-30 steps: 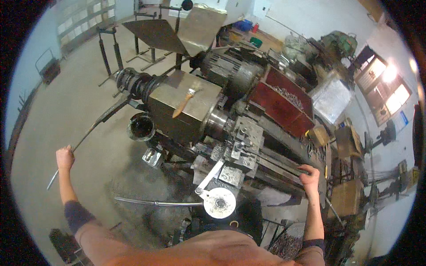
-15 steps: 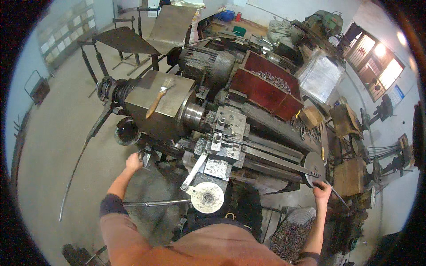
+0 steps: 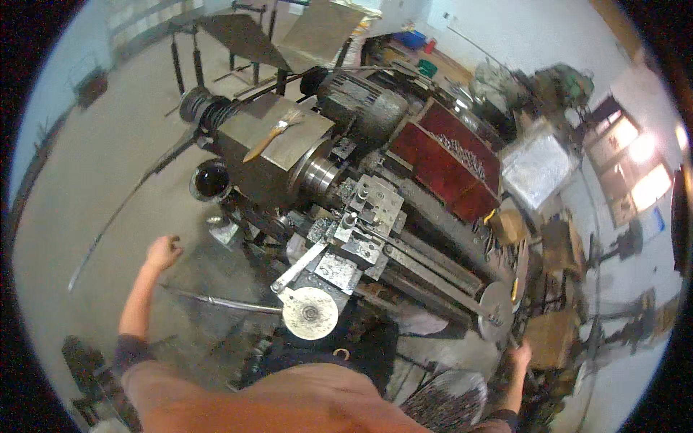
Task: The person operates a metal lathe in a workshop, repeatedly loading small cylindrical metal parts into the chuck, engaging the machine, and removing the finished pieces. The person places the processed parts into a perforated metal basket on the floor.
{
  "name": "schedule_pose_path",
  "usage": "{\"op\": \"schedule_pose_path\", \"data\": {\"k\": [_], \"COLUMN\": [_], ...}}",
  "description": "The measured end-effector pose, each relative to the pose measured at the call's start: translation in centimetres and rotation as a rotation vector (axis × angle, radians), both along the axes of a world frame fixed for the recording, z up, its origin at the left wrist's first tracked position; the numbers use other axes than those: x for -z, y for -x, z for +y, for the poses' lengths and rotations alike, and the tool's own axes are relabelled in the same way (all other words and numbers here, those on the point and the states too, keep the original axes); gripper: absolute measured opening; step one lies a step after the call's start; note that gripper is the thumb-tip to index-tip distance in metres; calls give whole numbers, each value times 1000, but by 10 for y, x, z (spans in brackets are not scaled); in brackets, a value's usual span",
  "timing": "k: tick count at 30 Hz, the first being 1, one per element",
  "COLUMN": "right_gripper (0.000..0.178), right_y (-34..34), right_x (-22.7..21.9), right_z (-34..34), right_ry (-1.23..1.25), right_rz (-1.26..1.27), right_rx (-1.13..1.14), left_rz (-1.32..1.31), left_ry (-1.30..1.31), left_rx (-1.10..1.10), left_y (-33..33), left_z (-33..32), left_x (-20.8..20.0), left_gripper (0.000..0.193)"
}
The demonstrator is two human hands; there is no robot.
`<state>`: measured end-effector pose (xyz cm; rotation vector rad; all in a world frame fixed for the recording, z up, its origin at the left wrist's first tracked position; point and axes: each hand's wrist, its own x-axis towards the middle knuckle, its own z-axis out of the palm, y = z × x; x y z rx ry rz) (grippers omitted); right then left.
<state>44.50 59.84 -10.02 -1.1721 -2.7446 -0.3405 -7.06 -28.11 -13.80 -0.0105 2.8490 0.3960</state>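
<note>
My left hand [image 3: 164, 252] is in the air to the left of a lathe, empty, its fingers loosely apart. To its right is a small metal part [image 3: 222, 229] low on the machine, not touched. My right hand [image 3: 520, 353] is closed round a thin metal handle beside the round disc [image 3: 495, 312] at the lathe's right end. Between my arms are the pale handwheel [image 3: 310, 312] with a long bar [image 3: 224, 301] and the tool post [image 3: 349, 219] with its lever [image 3: 299, 267]. The bright chuck [image 3: 317, 175] faces the tool post.
A wood-handled brush [image 3: 263, 144] lies on the headstock [image 3: 289, 126]. Behind stand a motor [image 3: 361, 105] and a red tray [image 3: 426, 162] with small metal pieces. A long rod [image 3: 119, 216] slants down at the left. A container of small parts [image 3: 447, 400] sits low right.
My left hand has moved left, away from the small metal part, and its fingers have loosened. My right hand has moved lower beside the disc. The whole view has tilted.
</note>
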Motion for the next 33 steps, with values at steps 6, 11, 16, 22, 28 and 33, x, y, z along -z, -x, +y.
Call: {"op": "schedule_pose_path", "data": {"k": [6,11,16,22,28,33], "right_gripper": [40,30,32,30,31,30], "right_y": [-53,-31,-39,-69,-86,-75], "right_x": [45,49,47,41,68,68], "right_z": [77,42,-51,-109,-119,-134], "right_ry": [122,47,66,316,103,78], "right_rz": [-219,-207,-167,105,111,173], "right_rx": [419,280,464,477,419,509], "left_rz": [113,251,345,566,584,610], "left_ry": [-625,-547,-895,-832,-851,-807], "left_rx": [-434,-489,-815,-841,-828,-771], "left_y": [-65,-89,-91,-68,-58,-46], "left_z": [-14,-12,6,7,1,16], "left_x": [47,24,12,40,48,34], "left_gripper": [24,18,15,17,19,17]}}
